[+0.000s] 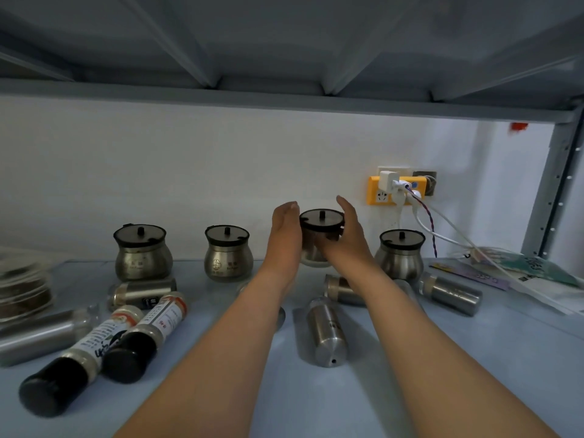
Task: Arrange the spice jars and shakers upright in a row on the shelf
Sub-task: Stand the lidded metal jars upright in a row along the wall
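Both my hands clasp a round steel spice jar with a black lid at the back of the blue shelf, my left hand on its left side and my right hand on its right. Three matching jars stand upright along the back: one at the left, one left of centre, one at the right. Several steel shakers lie on their sides, among them one in the middle and one at the right. Two black-capped labelled bottles lie at the front left.
A stack of plates sits at the far left. Paper packets lie at the right under white cables hanging from a yellow wall socket. The upper shelf hangs low overhead, and a metal upright stands at the right.
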